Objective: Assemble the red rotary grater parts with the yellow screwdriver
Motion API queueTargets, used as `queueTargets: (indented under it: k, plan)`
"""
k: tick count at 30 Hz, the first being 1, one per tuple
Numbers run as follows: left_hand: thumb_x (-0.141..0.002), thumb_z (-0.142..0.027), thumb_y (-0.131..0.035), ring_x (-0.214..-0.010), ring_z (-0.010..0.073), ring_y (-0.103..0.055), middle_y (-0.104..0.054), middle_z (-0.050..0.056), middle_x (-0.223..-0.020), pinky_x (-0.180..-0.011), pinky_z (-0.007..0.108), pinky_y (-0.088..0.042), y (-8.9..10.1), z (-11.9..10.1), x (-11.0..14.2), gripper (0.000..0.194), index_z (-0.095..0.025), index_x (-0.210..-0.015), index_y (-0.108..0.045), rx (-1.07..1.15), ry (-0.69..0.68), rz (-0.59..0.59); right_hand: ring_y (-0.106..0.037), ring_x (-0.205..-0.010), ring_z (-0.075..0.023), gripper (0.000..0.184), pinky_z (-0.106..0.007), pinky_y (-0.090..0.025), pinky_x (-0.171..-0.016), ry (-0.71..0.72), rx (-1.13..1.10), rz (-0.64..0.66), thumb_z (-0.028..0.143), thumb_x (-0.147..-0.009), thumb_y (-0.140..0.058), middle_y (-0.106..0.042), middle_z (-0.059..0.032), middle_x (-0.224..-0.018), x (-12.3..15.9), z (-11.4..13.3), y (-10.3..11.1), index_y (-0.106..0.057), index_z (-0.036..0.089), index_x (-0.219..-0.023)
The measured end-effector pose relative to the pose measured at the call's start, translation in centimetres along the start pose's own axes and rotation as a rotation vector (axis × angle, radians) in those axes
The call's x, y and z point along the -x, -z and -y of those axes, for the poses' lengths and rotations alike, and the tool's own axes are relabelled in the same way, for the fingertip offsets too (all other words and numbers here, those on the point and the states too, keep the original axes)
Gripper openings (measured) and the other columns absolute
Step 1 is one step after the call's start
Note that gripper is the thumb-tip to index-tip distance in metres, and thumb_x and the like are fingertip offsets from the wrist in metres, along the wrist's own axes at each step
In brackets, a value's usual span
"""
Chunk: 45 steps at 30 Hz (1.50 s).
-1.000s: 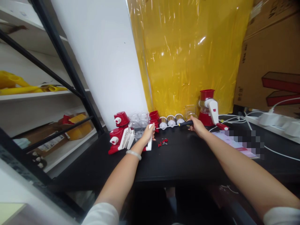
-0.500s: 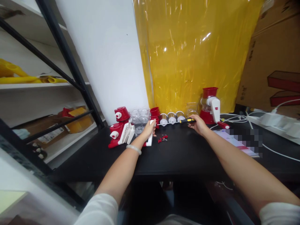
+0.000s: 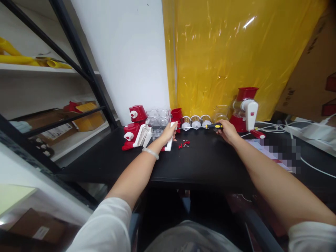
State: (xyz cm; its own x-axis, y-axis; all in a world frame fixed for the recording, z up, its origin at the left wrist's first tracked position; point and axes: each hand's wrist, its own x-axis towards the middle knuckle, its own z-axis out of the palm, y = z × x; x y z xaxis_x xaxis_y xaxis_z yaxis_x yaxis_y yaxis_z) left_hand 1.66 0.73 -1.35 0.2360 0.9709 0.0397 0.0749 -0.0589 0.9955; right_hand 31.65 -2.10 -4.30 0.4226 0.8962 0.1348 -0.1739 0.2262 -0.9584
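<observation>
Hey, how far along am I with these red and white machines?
One machine at the right looks assembled, crank attached. Your left hand holds a long white part; your right hand holds a screwdriver, its shaft reaching toward it. Apparently left: the red housings, clear parts, metal drums and small red pieces, not joined into a machine.

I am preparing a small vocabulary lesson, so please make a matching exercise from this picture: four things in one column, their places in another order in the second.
Things
1. screwdriver
2. long white part
3. pale bracelet
4. three metal drums

Places
A. around the left wrist
B. in a row before the yellow sheet
C. in the right hand
D. in the left hand

Right pairs: 1-C, 2-D, 3-A, 4-B
</observation>
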Motion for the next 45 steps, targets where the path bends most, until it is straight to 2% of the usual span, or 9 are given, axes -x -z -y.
queueTargets:
  k: [5, 11, 20, 24, 31, 35, 40, 42, 45]
  plan:
    - [-0.102, -0.054, -0.053, -0.037, 0.0087, -0.038, -0.041, -0.009, -0.058, -0.043, 0.021, -0.045, -0.1, 0.1, -0.1, 0.031, -0.024, -0.108, -0.049, -0.017, 0.018, 0.003, -0.046, -0.047, -0.0079, 0.013, -0.021, -0.048, -0.049, -0.017, -0.087, 0.006, 0.025, -0.079, -0.07, -0.053, 0.0044, -0.06, 0.0, 0.3, -0.2, -0.059, 0.022, -0.084]
    - [-0.102, -0.054, -0.053, -0.038, 0.0089, -0.038, -0.041, -0.009, -0.059, -0.044, 0.022, -0.045, -0.2, 0.0, 0.0, 0.031, -0.024, -0.109, -0.048, -0.034, 0.02, -0.005, -0.047, -0.047, -0.0082, 0.003, -0.02, -0.048, -0.046, -0.038, -0.054, -0.059, 0.02, -0.082, -0.061, -0.055, 0.003, -0.062, 0.2, 0.3, -0.4, -0.058, 0.021, -0.083]
    - [-0.101, -0.053, -0.056, -0.038, 0.0085, -0.038, -0.041, -0.009, -0.058, -0.043, 0.02, -0.045, -0.2, 0.0, 0.2, 0.031, -0.025, -0.1, -0.045, -0.018, -0.012, 0.017, -0.048, -0.046, -0.0096, 0.01, -0.021, -0.047, -0.045, -0.089, -0.032, -0.058, 0.028, -0.091, -0.061, -0.052, 0.0038, -0.058, -0.1, 0.1, -0.2, -0.054, 0.023, -0.086]
    - [-0.102, -0.052, -0.055, -0.038, 0.0085, -0.037, -0.041, -0.009, -0.057, -0.043, 0.02, -0.045, -0.1, -0.1, 0.2, 0.029, -0.025, -0.1, -0.045, -0.014, -0.008, 0.013, -0.047, -0.045, -0.0095, 0.019, -0.021, -0.049, -0.047, -0.066, 0.0, -0.029, 0.036, -0.096, -0.06, -0.051, 0.0038, -0.055, -0.1, -0.1, -0.2, -0.053, 0.024, -0.084]
    - [-0.1, -0.053, -0.056, -0.038, 0.009, -0.038, -0.041, -0.009, -0.057, -0.044, 0.02, -0.045, 0.0, 0.0, 0.0, 0.03, -0.025, -0.101, -0.046, -0.013, 0.006, -0.011, -0.04, -0.04, -0.0068, 0.038, -0.022, -0.052, -0.048, -0.034, 0.068, 0.003, 0.05, -0.086, -0.077, -0.047, 0.0063, -0.05, -0.4, -0.7, 0.2, -0.051, 0.023, -0.077]
    - [-0.1, -0.053, -0.057, -0.038, 0.0088, -0.038, -0.041, -0.009, -0.057, -0.043, 0.02, -0.044, 0.0, 0.1, 0.1, 0.03, -0.025, -0.099, -0.045, -0.012, 0.01, 0.0, -0.042, -0.043, -0.0075, 0.027, -0.022, -0.053, -0.05, -0.028, 0.015, 0.02, 0.036, -0.087, -0.073, -0.046, 0.0063, -0.05, -0.2, -0.4, 0.1, -0.052, 0.023, -0.075]
    - [-0.1, -0.053, -0.058, -0.038, 0.0084, -0.037, -0.042, -0.009, -0.057, -0.043, 0.02, -0.044, -0.2, 0.2, 0.2, 0.031, -0.025, -0.098, -0.045, -0.015, 0.0, 0.021, -0.046, -0.048, -0.0083, 0.02, -0.021, -0.049, -0.048, -0.016, -0.1, 0.025, 0.023, -0.076, -0.073, -0.052, 0.005, -0.06, 0.1, 0.3, -0.1, -0.053, 0.023, -0.077]
    - [-0.099, -0.053, -0.059, -0.038, 0.0082, -0.038, -0.042, -0.009, -0.058, -0.043, 0.02, -0.044, -0.2, 0.3, 0.1, 0.032, -0.025, -0.098, -0.045, -0.015, 0.004, 0.018, -0.048, -0.049, -0.009, 0.02, -0.022, -0.048, -0.048, -0.015, -0.109, 0.03, 0.027, -0.077, -0.073, -0.055, 0.004, -0.062, -0.1, 0.3, 0.0, -0.053, 0.023, -0.077]
    - [-0.099, -0.053, -0.058, -0.038, 0.0084, -0.038, -0.042, -0.009, -0.058, -0.043, 0.02, -0.044, -0.1, 0.3, 0.0, 0.031, -0.025, -0.099, -0.045, -0.016, 0.008, 0.007, -0.051, -0.048, -0.0116, 0.029, -0.024, -0.048, -0.047, -0.03, -0.054, 0.042, 0.047, -0.088, -0.066, -0.056, 0.0004, -0.059, -0.5, 0.0, 0.2, -0.057, 0.022, -0.076]
